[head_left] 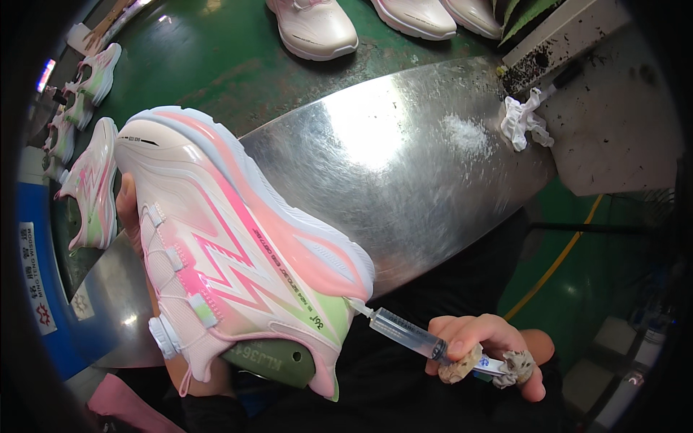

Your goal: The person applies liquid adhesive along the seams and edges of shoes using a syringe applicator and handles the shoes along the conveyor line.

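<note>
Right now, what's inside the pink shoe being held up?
A green shoe last shows at the opening of the pink shoe. The rest of it is covered by the upper, and the left hand is mostly hidden behind.

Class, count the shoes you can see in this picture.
8: one shoe held in the left hand, three along the top edge, four down the left side. More may be hidden beyond the frame.

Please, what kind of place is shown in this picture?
Probably a shoe factory, at a finishing or gluing station. The left hand holds a pink sneaker on a green last, the right hand puts a syringe to its heel, and more sneakers lie on the green belt.
</note>
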Demonstrator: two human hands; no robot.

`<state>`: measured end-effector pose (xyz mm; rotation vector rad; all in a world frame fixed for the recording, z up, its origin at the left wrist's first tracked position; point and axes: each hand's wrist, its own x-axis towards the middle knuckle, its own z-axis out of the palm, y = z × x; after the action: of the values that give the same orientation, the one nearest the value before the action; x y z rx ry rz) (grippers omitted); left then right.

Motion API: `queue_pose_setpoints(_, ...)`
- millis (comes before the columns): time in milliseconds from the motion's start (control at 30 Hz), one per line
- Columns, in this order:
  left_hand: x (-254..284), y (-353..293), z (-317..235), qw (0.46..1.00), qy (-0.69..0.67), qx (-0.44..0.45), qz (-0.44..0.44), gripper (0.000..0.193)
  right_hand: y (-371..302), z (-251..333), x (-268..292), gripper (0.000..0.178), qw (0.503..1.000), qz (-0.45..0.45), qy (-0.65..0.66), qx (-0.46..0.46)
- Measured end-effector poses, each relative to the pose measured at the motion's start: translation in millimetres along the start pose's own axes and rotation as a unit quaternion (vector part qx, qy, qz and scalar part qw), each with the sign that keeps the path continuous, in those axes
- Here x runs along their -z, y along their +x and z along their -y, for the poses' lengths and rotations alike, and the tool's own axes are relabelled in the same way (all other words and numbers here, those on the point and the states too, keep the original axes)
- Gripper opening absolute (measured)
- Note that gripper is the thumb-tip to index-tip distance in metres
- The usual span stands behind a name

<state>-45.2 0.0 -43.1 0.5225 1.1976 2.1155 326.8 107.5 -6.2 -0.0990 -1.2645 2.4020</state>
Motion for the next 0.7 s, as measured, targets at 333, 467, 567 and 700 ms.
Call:
queue_pose_setpoints(333,7,-29,-17,0.994,0.108,-0.021,-0.014,0.062,-8,-10,17,0.094,0.999,0.028,0.033,-0.004)
queue_pose_setpoints(467,16,-47,-19,0.987,0.159,-0.033,-0.015,0.063,-8,-17,23,0.098,0.998,0.051,0.032,0.01)
queue_pose_setpoints(567,30,-61,-29,0.973,0.225,-0.055,-0.017,0.063,-6,-23,25,0.099,0.998,0.051,0.034,0.023)
queue_pose_setpoints(700,57,-78,-49,0.926,0.362,-0.108,0.004,0.064,0,-30,36,0.1,0.996,0.072,0.009,0.049)
